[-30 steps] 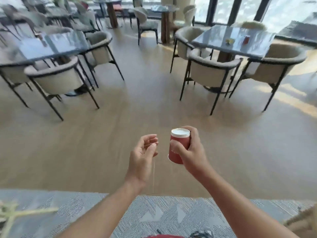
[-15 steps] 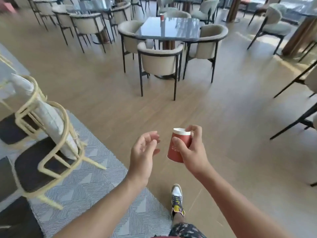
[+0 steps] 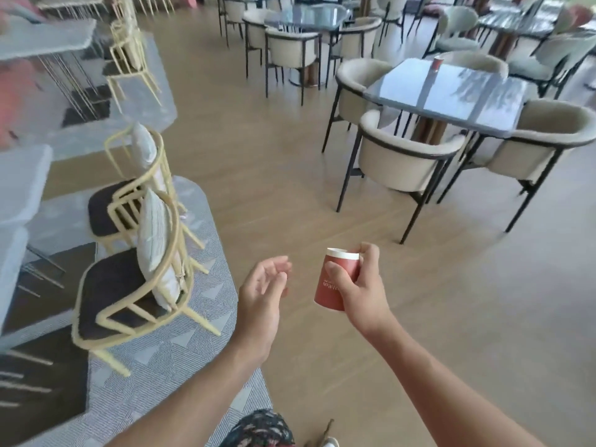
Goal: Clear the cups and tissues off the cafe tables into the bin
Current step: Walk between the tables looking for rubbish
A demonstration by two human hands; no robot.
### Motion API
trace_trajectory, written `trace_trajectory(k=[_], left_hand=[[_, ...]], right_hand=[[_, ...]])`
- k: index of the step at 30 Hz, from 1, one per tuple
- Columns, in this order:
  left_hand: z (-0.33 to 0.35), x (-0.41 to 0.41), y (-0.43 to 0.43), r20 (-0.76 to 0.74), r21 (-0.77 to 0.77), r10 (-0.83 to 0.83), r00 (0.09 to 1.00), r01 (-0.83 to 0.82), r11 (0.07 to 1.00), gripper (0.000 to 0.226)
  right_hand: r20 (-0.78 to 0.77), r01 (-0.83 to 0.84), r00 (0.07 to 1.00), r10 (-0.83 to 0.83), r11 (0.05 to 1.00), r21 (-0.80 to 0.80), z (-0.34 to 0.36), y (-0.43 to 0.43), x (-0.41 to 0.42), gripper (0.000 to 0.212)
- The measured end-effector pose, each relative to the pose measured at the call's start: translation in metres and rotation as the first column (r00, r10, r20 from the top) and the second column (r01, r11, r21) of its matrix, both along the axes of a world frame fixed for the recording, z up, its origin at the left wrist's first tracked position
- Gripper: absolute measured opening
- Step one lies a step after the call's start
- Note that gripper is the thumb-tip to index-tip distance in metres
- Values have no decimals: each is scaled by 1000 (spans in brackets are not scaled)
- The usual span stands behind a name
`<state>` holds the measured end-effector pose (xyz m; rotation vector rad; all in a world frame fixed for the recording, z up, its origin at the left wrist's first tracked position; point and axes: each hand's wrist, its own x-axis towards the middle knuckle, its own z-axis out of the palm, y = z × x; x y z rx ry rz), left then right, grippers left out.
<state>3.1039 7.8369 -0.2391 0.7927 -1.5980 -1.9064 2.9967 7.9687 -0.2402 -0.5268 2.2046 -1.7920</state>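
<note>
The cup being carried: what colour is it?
The cup is brick red with a white rim and pale lettering, gripped by the right hand; head view.

Two cups (image 3: 335, 285) (image 3: 437, 63), two hands (image 3: 261, 298) (image 3: 366, 293)

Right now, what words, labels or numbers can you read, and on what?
Red paper cup with a white rim in the right hand: pale lettering, too blurred to read.
Second red cup on the grey glossy square table: too small to show print.
Nothing else legible.
</note>
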Motion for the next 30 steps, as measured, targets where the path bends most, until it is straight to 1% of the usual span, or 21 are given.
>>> trace_trajectory(k=[4,10,12,17,20,25,30], left_hand=[[-5,-56,-44,15,13,80,997,-80,997,26],[-24,-156,-133,-5,38,144,990,-143,989,25],[-26,-192,-170,-8,38,148,989,-147,988,25],[-13,-276,-262,-19,4,84,996,-83,997,24],[-3,-323,-319,-31,-4,103,994,-103,995,24],[6,-390,-404,-42,-27,149,988,-150,988,25],[-3,-477,-493,-29,-32,196,980,-197,980,24]], right_hand=[[27,-51,998,52,999,-6,-5,-47,-62,35],[41,-104,994,105,995,-10,-19,-141,-159,32],[50,-96,994,96,995,-13,-18,-180,-195,36],[61,-80,995,80,997,-10,2,-286,-287,53],[39,-98,994,99,995,-22,14,-345,-335,59],[47,-123,991,125,991,-48,22,-424,-408,61],[73,-148,985,153,986,-71,8,-515,-500,58]])
